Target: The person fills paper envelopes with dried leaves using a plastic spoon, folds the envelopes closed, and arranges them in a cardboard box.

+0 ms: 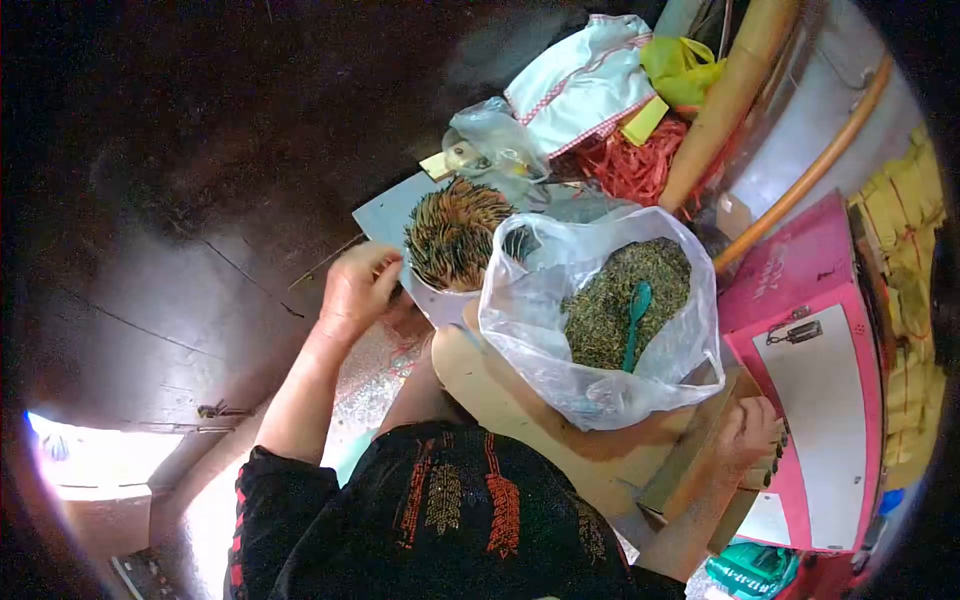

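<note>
Rolls (455,235), brown and thin, are piled at upper middle, beside the left hand (360,287) (fingers bent, thumb slightly apart). Whether anything is gripped by the right hand (745,435), lower right, cannot be told.

dim, grainy upper left; white glare (100,458) at lower left; rounded, blackened corners.

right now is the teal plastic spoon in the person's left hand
No, the spoon rests on loose greenish flakes inside the white plastic bag.

Glossy thin plastic bag (590,385), rough loose flakes (598,312), smooth plastic spoon (636,312), matt cloth shirt (455,545)
</note>
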`<move>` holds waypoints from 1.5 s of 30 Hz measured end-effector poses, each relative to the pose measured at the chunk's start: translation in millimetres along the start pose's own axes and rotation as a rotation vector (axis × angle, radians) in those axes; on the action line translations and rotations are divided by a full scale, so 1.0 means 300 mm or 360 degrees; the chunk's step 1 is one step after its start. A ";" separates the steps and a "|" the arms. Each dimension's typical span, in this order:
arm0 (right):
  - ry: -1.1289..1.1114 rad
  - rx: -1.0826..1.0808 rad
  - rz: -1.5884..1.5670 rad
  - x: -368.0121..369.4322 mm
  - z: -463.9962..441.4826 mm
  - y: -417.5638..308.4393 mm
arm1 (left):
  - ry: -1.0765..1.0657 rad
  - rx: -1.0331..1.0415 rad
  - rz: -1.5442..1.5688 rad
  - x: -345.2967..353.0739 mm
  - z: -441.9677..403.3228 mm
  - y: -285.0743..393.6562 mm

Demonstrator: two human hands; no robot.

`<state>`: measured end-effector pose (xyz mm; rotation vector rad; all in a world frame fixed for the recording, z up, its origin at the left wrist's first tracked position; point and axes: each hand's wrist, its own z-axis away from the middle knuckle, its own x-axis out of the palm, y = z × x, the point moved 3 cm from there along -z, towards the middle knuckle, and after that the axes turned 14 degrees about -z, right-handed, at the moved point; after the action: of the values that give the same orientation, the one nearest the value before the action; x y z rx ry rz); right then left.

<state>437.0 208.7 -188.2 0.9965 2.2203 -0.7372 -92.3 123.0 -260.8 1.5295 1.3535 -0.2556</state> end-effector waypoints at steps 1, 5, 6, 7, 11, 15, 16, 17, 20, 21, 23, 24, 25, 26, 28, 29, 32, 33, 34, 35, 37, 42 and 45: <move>-0.0023 0.0021 -0.0012 0.009 0.008 0.006 | -0.0010 0.0093 -0.0118 -0.001 0.015 0.023; -0.0042 0.0056 -0.0083 0.033 0.018 0.026 | 0.0053 0.0189 -0.0201 0.029 0.042 0.058; -0.0047 0.0054 -0.0087 0.036 0.016 0.024 | 0.0034 0.0144 -0.0215 0.034 0.040 0.060; -0.0031 0.0036 -0.0077 0.039 0.015 0.021 | 0.0013 0.0101 -0.0232 0.037 0.040 0.059; -0.0032 0.0004 -0.0134 0.047 0.021 0.048 | 0.0015 0.0014 -0.0145 0.064 0.028 0.059; -0.0029 -0.0016 -0.0083 0.049 0.026 0.043 | -0.0007 0.0080 -0.0148 0.081 0.019 0.067; -0.0049 0.0009 -0.0095 0.049 0.031 0.047 | 0.0014 0.0165 -0.0163 0.079 0.016 0.075; -0.0066 0.0034 -0.0107 0.048 0.035 0.050 | 0.0015 0.0172 -0.0163 0.086 0.017 0.067; -0.0057 -0.0026 -0.0107 0.044 0.035 0.018 | -0.0022 0.0219 0.0008 0.098 0.032 0.035; -0.0058 -0.0026 -0.0101 0.040 0.041 0.021 | -0.0010 0.0279 0.0022 0.092 0.040 0.041; -0.0095 0.0018 -0.0198 0.053 0.061 0.030 | 0.0065 0.0581 -0.0096 0.079 0.043 0.053; -0.0104 0.0017 -0.0201 0.056 0.067 0.022 | 0.0061 0.0573 -0.0097 0.075 0.043 0.057; -0.0118 0.0081 -0.0189 0.061 0.072 0.012 | 0.0024 0.0675 -0.0138 0.075 0.042 0.078; -0.0132 0.0144 -0.0181 0.068 0.075 0.000 | -0.0011 0.0775 -0.0183 0.074 0.038 0.097; -0.0178 0.0134 -0.0161 0.071 0.071 -0.034 | -0.0034 0.0772 -0.0179 0.104 0.035 0.098; -0.0206 0.0129 -0.0138 0.076 0.066 -0.054 | 0.0014 0.0737 -0.0122 0.113 0.027 0.097; -0.0182 0.0052 0.0002 0.078 0.050 -0.128 | 0.0038 0.0689 -0.0060 0.130 0.018 0.082; -0.0184 0.0056 -0.0003 0.073 0.052 -0.148 | 0.0112 0.0561 0.0019 0.102 0.010 0.100; -0.0214 0.0086 -0.0003 0.073 0.053 -0.167 | 0.0189 0.0432 0.0096 0.066 0.002 0.118; -0.0238 0.0114 -0.0005 0.076 0.050 -0.176 | 0.0204 0.0264 0.0181 0.022 -0.004 0.135; -0.0169 0.0098 -0.0122 0.106 0.075 -0.154 | 0.0266 0.0204 0.0410 -0.043 -0.032 0.149; -0.0055 0.0162 -0.0434 0.187 0.041 -0.214 | 0.0125 0.0175 0.0805 -0.132 -0.067 0.279; 0.0080 -0.0011 -0.1038 0.237 -0.053 -0.340 | 0.0043 0.0493 0.0789 -0.117 -0.066 0.408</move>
<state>313.5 194.6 -202.6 0.2648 2.6074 -0.9791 -12.1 137.5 -161.1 2.0790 0.9410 -0.1339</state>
